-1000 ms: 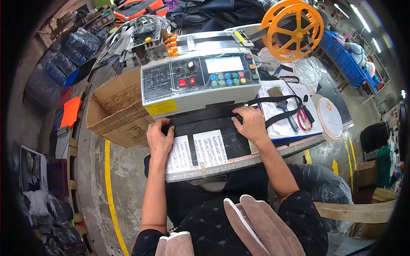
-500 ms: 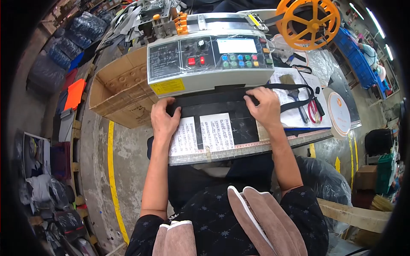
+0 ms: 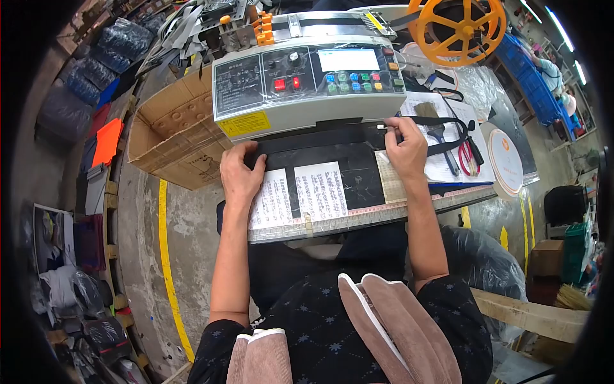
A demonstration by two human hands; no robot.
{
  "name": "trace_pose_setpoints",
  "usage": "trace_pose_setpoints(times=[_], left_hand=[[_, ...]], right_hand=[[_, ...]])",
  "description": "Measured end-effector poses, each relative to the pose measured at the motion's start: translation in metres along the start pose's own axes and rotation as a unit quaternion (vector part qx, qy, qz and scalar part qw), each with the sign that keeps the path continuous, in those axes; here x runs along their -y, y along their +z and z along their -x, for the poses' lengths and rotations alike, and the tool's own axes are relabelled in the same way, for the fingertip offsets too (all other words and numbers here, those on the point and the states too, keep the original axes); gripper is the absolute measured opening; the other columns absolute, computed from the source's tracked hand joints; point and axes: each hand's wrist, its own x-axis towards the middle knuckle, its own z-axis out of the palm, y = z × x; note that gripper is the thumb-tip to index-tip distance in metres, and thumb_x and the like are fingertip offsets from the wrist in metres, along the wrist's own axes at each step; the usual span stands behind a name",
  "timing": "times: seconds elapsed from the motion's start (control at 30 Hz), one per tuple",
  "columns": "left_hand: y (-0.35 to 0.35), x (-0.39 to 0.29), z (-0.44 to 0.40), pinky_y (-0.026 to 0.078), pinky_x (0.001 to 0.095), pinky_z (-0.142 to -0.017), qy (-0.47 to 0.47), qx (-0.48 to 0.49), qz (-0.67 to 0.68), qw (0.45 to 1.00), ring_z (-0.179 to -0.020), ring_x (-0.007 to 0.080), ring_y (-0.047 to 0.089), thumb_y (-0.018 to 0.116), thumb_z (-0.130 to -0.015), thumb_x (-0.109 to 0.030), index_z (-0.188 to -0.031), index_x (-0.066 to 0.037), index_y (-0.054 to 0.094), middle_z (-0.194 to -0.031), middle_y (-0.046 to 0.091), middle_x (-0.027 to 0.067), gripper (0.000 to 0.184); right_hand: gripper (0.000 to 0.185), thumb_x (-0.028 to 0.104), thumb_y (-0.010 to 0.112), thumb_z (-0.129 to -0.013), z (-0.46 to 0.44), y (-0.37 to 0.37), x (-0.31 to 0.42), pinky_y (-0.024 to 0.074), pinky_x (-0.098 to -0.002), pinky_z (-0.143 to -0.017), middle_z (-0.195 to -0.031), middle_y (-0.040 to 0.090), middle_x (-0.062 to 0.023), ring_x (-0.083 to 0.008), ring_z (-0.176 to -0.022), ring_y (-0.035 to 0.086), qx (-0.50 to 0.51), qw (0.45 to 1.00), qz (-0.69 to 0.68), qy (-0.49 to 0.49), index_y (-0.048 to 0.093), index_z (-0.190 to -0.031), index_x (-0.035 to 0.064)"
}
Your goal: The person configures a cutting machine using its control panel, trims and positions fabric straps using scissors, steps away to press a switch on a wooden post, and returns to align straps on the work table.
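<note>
While left hand (image 3: 240,173) and right hand (image 3: 407,150) curl at black strap (image 3: 316,140), grips unclear, cardboard box (image 3: 180,164) gapes, inner wall (image 3: 177,118) round-marked.

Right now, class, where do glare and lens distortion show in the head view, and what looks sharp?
In the head view: screen washed out nearly white; ceiling lamp blown out; glints on the machine; table edge bowed and corners black, as with a wide lens; left hand and right hand fairly sharp; writing on the notes too small to read.
</note>
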Motion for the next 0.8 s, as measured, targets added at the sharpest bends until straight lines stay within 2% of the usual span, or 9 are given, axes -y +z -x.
trace_pose_setpoints(times=[0.03,0.13,0.27,0.47,0.57,0.8], left_hand=[[0.0,-0.001,0.0,0.057,0.0465,-0.101,0.007,0.0,-0.001,1.0,-0.111,0.0351,0.072,0.088,-0.086,-0.012,-0.113,-0.007,0.082,-0.112,0.081,0.0112,0.028],[-0.001,0.001,-0.001,0.057,0.0474,-0.101,0.029,0.009,-0.019,0.999,-0.11,0.0356,0.072,0.087,-0.086,-0.012,-0.107,-0.008,0.084,-0.111,0.081,0.0107,0.022],[0.0,0.001,-0.001,0.056,0.0477,-0.101,0.033,0.01,-0.021,0.999,-0.111,0.0354,0.072,0.086,-0.088,-0.014,-0.103,-0.009,0.085,-0.109,0.081,0.0099,0.016],[0.0,0.001,-0.002,0.056,0.0459,-0.098,0.047,0.008,-0.029,0.998,-0.107,0.0353,0.072,0.086,-0.087,-0.01,-0.107,-0.007,0.084,-0.107,0.08,0.0111,0.02],[0.002,0.002,-0.001,0.056,0.0487,-0.1,0.037,0.003,-0.021,0.999,-0.112,0.0359,0.071,0.086,-0.087,-0.015,-0.112,-0.01,0.084,-0.111,0.079,0.0117,0.025],[-0.006,-0.016,-0.002,0.054,0.0484,-0.1,0.089,-0.007,-0.048,0.995,-0.113,0.0366,0.07,0.085,-0.089,-0.016,-0.118,-0.009,0.082,-0.115,0.076,0.0115,0.03]], right_hand=[[0.013,0.003,0.076,-0.089,0.001,-0.001,0.0,0.0562,-0.0433,-0.075,-0.094,0.077,-0.0097,-0.0307,-0.081,0.074,0.003,1.0,0.0,0.019,0.081,-0.1,0.0075],[0.01,0.011,0.082,-0.088,0.003,0.001,-0.004,0.0559,-0.0454,-0.082,-0.096,0.078,-0.0076,-0.0298,-0.089,0.075,0.085,0.995,0.028,-0.042,0.082,-0.098,0.0096],[0.011,0.019,0.086,-0.088,0.008,0.018,-0.012,0.0554,-0.0468,-0.086,-0.098,0.079,-0.0059,-0.0298,-0.094,0.075,0.123,0.985,0.064,-0.108,0.083,-0.097,0.0118],[0.012,0.019,0.084,-0.091,0.01,0.021,-0.013,0.0554,-0.0472,-0.089,-0.101,0.08,-0.0077,-0.0318,-0.098,0.076,0.135,0.982,0.096,-0.085,0.084,-0.101,0.0117],[0.016,0.019,0.084,-0.091,0.011,0.018,-0.009,0.0557,-0.047,-0.09,-0.103,0.08,-0.0095,-0.0331,-0.099,0.076,0.137,0.983,0.084,-0.083,0.083,-0.104,0.0104],[0.016,0.016,0.082,-0.092,0.007,0.009,-0.001,0.0559,-0.0459,-0.089,-0.106,0.08,-0.0095,-0.0319,-0.101,0.076,0.106,0.988,0.064,-0.089,0.082,-0.107,0.0092]])
